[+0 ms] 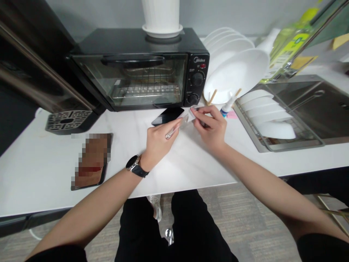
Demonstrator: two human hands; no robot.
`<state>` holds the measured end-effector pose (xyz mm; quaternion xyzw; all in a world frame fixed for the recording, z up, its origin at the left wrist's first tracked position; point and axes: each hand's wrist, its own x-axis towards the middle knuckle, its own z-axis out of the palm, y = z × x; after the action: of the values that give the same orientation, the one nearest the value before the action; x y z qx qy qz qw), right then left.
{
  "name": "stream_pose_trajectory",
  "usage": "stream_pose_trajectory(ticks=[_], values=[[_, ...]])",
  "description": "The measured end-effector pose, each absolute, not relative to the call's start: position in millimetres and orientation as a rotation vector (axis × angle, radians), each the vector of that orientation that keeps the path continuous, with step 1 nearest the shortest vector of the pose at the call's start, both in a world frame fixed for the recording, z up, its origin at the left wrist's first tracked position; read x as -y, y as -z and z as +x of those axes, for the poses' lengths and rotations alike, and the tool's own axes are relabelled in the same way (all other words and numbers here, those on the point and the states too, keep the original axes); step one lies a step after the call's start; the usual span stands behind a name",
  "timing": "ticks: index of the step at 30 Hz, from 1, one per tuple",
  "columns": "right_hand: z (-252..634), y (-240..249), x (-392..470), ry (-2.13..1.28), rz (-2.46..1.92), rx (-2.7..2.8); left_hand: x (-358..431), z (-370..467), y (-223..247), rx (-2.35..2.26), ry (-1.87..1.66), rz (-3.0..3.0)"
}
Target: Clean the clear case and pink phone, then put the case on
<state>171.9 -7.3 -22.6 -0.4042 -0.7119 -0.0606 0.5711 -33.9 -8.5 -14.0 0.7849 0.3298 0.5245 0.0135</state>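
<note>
My left hand, with a dark watch on its wrist, is closed round a slim shiny silver tool. Its rear end sticks out by the palm; what kind it is I cannot make out. Facing it, my right hand pinches a small white piece, thin like paper or film. The fingertips of both hands nearly meet above the white counter. Just behind my left hand lies a black phone, partly covered by the fingers.
A black toaster oven stands behind, bearing a white pot. To the right are upright plates, a blue-and-white bottle and a sink rack with bowls. At left lie a dark-framed tablet-like object and a drip tray.
</note>
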Motion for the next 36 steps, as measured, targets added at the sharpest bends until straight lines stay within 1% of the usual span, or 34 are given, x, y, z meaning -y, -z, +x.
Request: stream_pose_trajectory(ticks=[3, 8, 13, 16, 23, 26, 32, 36], values=[[180, 22, -4, 0.196, -1.033, 1.566, 11, -35, 12, -1.047, -1.621, 2.458], [171, 20, 0, 0.179, -1.016, 1.570, 9, -36, 14, -1.050, -1.629, 2.432], [150, 18, 22, 0.094, -0.807, 1.761, 6, -34, 16, -1.044, -1.571, 2.431], [141, 17, 31, 0.119, -0.625, 1.898, 7, -33, 15, -0.986, -1.537, 2.402], [148, 16, 28, 0.155, -0.580, 1.949, 4, -30, 17, -1.011, -1.525, 2.416], [157, 19, 19, 0.161, -0.656, 1.887, 4, -31, 17, -1.073, -1.554, 2.436], [179, 22, -5, 0.237, -1.049, 1.607, 8, -34, 16, -1.125, -1.583, 2.401], [179, 22, -11, 0.268, -1.099, 1.572, 7, -35, 17, -1.084, -1.611, 2.392]])
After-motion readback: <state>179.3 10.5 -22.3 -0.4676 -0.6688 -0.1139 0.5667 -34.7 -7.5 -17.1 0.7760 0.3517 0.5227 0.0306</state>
